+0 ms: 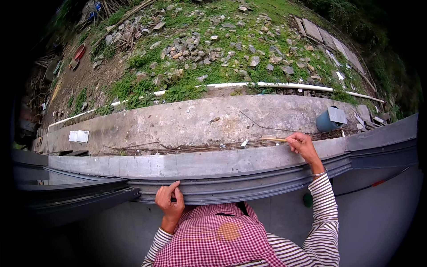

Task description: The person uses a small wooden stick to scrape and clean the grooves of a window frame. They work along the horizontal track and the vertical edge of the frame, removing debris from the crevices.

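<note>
My right hand is stretched out past the metal window track and grips one end of a thin, pale wooden stick. The stick points left, above the concrete sill's outer edge and the rusty rods beyond it. At the inner edge of the grey sliding-window track, my left hand rests with the index finger laid over the rails and the other fingers curled. I see no object in it. Between the track and the outside slab runs the pale sill.
Outside lies a concrete slab with several rusty steel rods along its near side. A blue bucket under a tile piece stands right; white tiles lie left. A dark sliding frame fills the track's left part. Beyond a white pipe are rocks and weeds.
</note>
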A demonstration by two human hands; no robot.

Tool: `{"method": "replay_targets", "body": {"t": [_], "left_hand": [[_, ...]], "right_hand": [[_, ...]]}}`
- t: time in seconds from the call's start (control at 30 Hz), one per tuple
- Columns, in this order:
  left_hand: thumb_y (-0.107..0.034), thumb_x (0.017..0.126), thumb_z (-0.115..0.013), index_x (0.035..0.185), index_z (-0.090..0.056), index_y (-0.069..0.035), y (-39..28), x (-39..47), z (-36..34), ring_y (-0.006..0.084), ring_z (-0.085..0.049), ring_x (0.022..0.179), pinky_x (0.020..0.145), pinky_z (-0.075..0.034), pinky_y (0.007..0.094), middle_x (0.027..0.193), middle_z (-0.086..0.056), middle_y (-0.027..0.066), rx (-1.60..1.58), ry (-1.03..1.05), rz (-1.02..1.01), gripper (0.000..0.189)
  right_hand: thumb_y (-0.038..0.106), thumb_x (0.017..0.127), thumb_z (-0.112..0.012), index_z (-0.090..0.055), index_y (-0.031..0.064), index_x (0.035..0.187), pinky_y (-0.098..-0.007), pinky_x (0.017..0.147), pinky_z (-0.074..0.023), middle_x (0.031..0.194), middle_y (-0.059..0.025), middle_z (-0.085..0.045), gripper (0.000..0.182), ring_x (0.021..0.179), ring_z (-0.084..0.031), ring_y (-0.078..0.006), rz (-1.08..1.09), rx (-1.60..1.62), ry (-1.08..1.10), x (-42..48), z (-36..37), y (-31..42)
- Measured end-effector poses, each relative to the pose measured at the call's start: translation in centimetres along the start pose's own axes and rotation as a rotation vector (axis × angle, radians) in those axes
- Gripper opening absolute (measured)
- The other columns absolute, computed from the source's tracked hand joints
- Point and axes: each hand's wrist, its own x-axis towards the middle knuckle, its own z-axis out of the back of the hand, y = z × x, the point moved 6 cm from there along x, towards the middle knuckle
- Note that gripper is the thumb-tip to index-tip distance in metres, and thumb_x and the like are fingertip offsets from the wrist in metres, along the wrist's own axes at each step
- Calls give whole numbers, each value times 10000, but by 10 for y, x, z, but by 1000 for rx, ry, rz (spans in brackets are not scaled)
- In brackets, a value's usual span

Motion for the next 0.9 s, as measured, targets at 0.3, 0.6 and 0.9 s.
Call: {"method": "replay_targets", "body": {"t": [0.3, 0.6, 0.9], "left_hand": [[28, 767, -611, 916, -702, -42, -1, 2, -4, 190, -423, 489, 507, -335, 335, 558, -423, 32, 110, -45, 34, 188], [25, 782, -675, 906, -510, -45, 19, -22, -8, 122, -416, 475, 461, -346, 253, 597, -454, 7, -57, -203, 153, 218], [-48, 748, -796, 716, -546, -114, 4, -8, 7, 163, -405, 464, 480, -314, 304, 544, -432, -13, 1, -205, 20, 260]], "right_hand": [[204, 929, -656, -676, -7, 924, -262, 545, -400, 664, -14, -583, 212, 596, -482, -81, 190, -289, -120, 20, -41, 35], [147, 928, -651, -657, 6, 922, -290, 525, -416, 632, -113, -594, 141, 561, -523, -153, 309, -388, -226, 18, -61, 68], [98, 896, -643, -637, 17, 947, -342, 512, -419, 636, -164, -596, 95, 531, -571, -252, 452, -762, -38, 0, -76, 69]]}}
